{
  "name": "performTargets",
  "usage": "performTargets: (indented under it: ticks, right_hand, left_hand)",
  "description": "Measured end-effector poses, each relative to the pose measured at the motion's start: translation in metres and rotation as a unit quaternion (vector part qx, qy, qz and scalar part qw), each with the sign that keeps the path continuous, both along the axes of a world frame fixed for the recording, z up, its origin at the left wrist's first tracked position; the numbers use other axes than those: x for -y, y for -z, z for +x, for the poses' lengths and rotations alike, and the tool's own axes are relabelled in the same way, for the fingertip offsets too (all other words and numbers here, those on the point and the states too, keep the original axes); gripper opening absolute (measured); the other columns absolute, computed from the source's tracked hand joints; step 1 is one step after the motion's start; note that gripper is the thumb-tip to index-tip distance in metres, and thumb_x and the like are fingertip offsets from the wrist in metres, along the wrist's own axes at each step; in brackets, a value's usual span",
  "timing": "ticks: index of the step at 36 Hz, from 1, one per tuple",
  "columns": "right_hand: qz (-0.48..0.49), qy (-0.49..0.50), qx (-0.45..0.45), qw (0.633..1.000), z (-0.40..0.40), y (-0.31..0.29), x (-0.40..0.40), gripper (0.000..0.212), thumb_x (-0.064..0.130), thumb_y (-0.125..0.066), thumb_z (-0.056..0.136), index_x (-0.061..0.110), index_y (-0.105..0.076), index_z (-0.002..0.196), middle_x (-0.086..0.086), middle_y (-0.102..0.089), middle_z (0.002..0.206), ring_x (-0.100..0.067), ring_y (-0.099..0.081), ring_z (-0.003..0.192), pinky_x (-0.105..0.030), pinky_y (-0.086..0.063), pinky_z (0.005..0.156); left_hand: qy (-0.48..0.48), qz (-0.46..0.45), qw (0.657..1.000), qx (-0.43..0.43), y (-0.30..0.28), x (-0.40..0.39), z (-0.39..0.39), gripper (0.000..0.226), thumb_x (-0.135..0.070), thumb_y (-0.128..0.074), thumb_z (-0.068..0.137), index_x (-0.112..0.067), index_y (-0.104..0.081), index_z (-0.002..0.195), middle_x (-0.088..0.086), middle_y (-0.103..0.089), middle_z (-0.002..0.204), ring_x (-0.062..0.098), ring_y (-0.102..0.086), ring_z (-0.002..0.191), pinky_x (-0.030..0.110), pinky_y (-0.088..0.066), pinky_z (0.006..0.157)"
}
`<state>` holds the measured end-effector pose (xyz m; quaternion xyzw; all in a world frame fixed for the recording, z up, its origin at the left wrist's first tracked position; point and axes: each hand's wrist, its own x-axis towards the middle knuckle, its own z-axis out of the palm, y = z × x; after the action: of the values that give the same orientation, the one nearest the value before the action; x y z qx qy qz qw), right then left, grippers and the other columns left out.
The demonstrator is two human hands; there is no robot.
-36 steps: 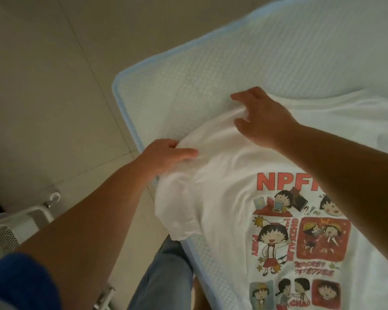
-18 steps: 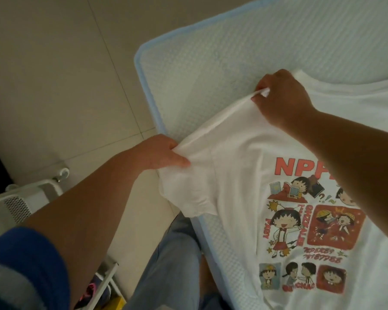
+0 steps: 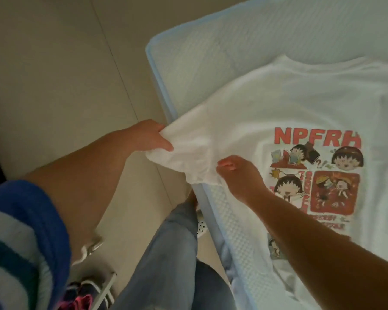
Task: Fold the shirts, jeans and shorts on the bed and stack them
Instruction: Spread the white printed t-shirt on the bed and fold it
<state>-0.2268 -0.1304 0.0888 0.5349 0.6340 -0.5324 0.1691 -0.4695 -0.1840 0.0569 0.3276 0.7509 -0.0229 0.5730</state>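
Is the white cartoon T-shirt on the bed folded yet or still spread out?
Spread out. The T-shirt lies flat on the bed, print fully showing; only its sleeve is bunched, in the left hand.

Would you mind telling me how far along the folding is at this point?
Nothing looks folded yet. The white printed T-shirt lies spread on the bed, print up. In hand: the left hand grips its sleeve; the right hand pinches beside it. No jeans, shorts or stack in view.
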Motion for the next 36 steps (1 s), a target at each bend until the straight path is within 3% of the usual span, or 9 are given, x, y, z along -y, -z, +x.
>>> performTargets:
  ticks: [4, 7, 9, 11, 14, 22, 27, 31, 36]
  right_hand:
    - [-0.102, 0.124, 0.012, 0.987, 0.008, 0.013, 0.059, 0.024, 0.025, -0.059, 0.089, 0.019, -0.061, 0.112, -0.002, -0.064, 0.114, -0.019, -0.060, 0.101, -0.033, -0.048, 0.092]
    - [-0.148, 0.243, 0.014, 0.958, 0.005, 0.025, 0.086, 0.027, 0.025, -0.064, 0.085, 0.023, -0.058, 0.111, -0.004, -0.062, 0.111, -0.022, -0.059, 0.102, -0.043, -0.047, 0.097]
    - [-0.177, 0.310, 0.007, 0.934, -0.002, 0.035, 0.093, 0.016, 0.025, -0.067, 0.084, 0.024, -0.059, 0.097, -0.002, -0.062, 0.095, -0.018, -0.059, 0.092, -0.040, -0.047, 0.093]
    - [-0.207, 0.376, -0.006, 0.903, -0.013, 0.044, 0.095, 0.011, 0.026, -0.069, 0.082, 0.021, -0.059, 0.083, -0.001, -0.058, 0.082, -0.015, -0.055, 0.079, -0.034, -0.045, 0.081]
    - [-0.231, 0.473, -0.035, 0.849, -0.036, 0.059, 0.099, 0.021, 0.030, -0.072, 0.080, 0.020, -0.061, 0.094, 0.003, -0.062, 0.097, -0.013, -0.056, 0.087, -0.030, -0.046, 0.081]
    - [-0.213, 0.703, -0.128, 0.666, -0.065, 0.060, 0.130, 0.035, 0.016, -0.068, 0.084, 0.021, -0.058, 0.117, 0.002, -0.069, 0.107, -0.017, -0.065, 0.096, -0.027, -0.055, 0.066]
    - [-0.224, 0.682, -0.072, 0.693, -0.067, 0.054, 0.160, 0.019, 0.023, -0.069, 0.084, 0.019, -0.061, 0.100, 0.003, -0.070, 0.091, -0.014, -0.068, 0.077, -0.025, -0.055, 0.057]
    - [-0.200, 0.609, -0.012, 0.768, -0.066, 0.057, 0.167, 0.022, 0.031, -0.069, 0.084, 0.012, -0.060, 0.090, -0.002, -0.061, 0.082, -0.015, -0.061, 0.075, -0.027, -0.052, 0.069]
    - [-0.208, 0.550, 0.033, 0.808, -0.043, 0.035, 0.169, 0.013, 0.022, -0.067, 0.086, 0.011, -0.060, 0.084, -0.003, -0.057, 0.072, -0.014, -0.053, 0.061, -0.024, -0.044, 0.055]
  left_hand:
    - [-0.003, 0.055, 0.997, -0.050, -0.004, 0.016, -0.004, 0.021, -0.035, -0.070, 0.080, -0.023, -0.061, 0.095, -0.005, -0.058, 0.085, 0.010, -0.052, 0.071, 0.022, -0.035, 0.054]
    - [-0.111, 0.074, 0.989, -0.055, 0.003, 0.031, -0.006, 0.019, -0.039, -0.067, 0.082, -0.021, -0.061, 0.078, -0.007, -0.058, 0.074, 0.007, -0.053, 0.065, 0.022, -0.036, 0.053]
    - [-0.188, 0.086, 0.977, -0.045, 0.010, 0.038, -0.005, 0.027, -0.040, -0.066, 0.083, -0.013, -0.064, 0.080, 0.001, -0.062, 0.079, 0.016, -0.057, 0.069, 0.025, -0.040, 0.060]
    - [-0.258, 0.098, 0.961, -0.010, 0.016, 0.043, -0.005, 0.027, -0.039, -0.067, 0.082, -0.012, -0.064, 0.079, 0.005, -0.062, 0.082, 0.020, -0.058, 0.075, 0.030, -0.042, 0.069]
    - [-0.304, 0.107, 0.945, 0.050, 0.027, 0.046, -0.007, 0.029, -0.039, -0.070, 0.075, -0.010, -0.065, 0.082, 0.006, -0.066, 0.086, 0.022, -0.062, 0.079, 0.033, -0.046, 0.072]
    - [-0.259, 0.083, 0.953, 0.130, 0.039, 0.045, -0.024, 0.010, -0.024, -0.072, 0.079, -0.016, -0.066, 0.079, 0.002, -0.071, 0.082, 0.020, -0.066, 0.078, 0.032, -0.050, 0.070]
    - [-0.181, 0.138, 0.974, -0.021, 0.046, 0.043, -0.028, 0.022, -0.031, -0.075, 0.075, -0.023, -0.057, 0.065, -0.010, -0.060, 0.064, 0.006, -0.058, 0.055, 0.020, -0.044, 0.049]
    - [-0.110, 0.109, 0.983, -0.097, 0.052, 0.049, -0.028, 0.021, -0.035, -0.068, 0.080, -0.021, -0.052, 0.079, -0.007, -0.055, 0.075, 0.013, -0.054, 0.066, 0.024, -0.037, 0.053]
    - [-0.069, 0.081, 0.989, -0.099, 0.029, 0.045, -0.023, 0.028, -0.038, -0.060, 0.082, -0.021, -0.054, 0.104, -0.004, -0.055, 0.092, 0.018, -0.054, 0.082, 0.027, -0.038, 0.067]
